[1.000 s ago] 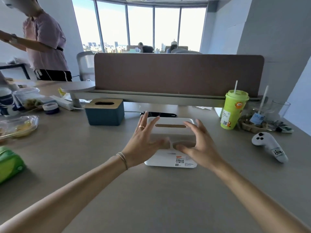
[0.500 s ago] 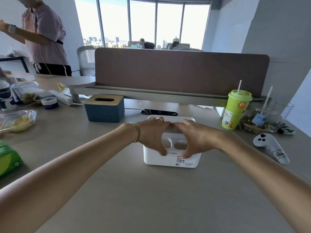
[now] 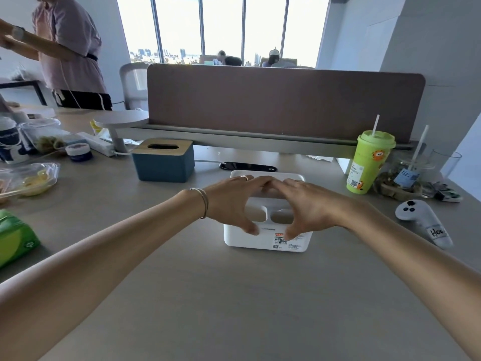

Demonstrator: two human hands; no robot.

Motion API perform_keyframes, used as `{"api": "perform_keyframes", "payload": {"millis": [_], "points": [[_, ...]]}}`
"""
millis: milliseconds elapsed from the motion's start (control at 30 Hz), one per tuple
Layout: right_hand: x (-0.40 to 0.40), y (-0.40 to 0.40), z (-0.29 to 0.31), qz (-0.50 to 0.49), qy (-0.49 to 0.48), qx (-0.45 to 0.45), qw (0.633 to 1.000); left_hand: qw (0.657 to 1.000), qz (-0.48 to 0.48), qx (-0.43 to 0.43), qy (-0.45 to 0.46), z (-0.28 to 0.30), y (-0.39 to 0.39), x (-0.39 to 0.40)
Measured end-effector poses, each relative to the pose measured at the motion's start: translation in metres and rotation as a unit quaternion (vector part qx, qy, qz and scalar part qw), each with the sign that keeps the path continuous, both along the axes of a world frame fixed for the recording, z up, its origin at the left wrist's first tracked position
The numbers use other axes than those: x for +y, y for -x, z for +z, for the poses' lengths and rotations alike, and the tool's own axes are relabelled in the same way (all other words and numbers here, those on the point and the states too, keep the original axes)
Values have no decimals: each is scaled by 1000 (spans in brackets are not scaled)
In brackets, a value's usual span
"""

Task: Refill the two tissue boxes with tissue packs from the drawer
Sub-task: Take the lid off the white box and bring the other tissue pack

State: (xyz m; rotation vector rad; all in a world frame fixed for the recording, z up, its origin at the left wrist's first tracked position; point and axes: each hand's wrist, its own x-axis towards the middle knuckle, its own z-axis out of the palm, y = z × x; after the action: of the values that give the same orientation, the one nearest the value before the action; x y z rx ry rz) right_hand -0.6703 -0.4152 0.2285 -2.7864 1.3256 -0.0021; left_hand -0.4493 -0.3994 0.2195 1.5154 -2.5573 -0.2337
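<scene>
A white tissue box (image 3: 263,238) with two front pockets and a label sits on the desk in front of me. My left hand (image 3: 234,201) and my right hand (image 3: 304,204) both rest on its top, fingers over the lid and thumbs down on the front face. A blue tissue box (image 3: 163,164) with a wooden slotted lid stands to the back left, untouched. A green tissue pack (image 3: 14,238) lies at the left edge of the desk. No drawer is in view.
A green cup with a straw (image 3: 369,165), a glass and snack items stand at the right, with a white controller (image 3: 423,221) nearer. Food containers (image 3: 28,178) and a jar crowd the left. A brown divider panel (image 3: 283,100) closes the back. A person (image 3: 67,50) stands far left.
My hands went from open above the white box to closed down on its top and front. The view has shifted slightly closer.
</scene>
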Motion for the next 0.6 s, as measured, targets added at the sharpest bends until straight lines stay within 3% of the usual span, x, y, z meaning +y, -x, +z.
{"api": "perform_keyframes", "payload": {"millis": [200, 300, 600], "points": [[17, 4, -15, 30, 20, -135, 990, 985, 9, 86, 147, -34, -3, 31], [14, 6, -25, 42, 54, -146, 987, 976, 12, 74, 206, -41, -4, 36], [17, 3, -21, 35, 33, -99, 994, 990, 50, 26, 131, -23, 5, 41]]}}
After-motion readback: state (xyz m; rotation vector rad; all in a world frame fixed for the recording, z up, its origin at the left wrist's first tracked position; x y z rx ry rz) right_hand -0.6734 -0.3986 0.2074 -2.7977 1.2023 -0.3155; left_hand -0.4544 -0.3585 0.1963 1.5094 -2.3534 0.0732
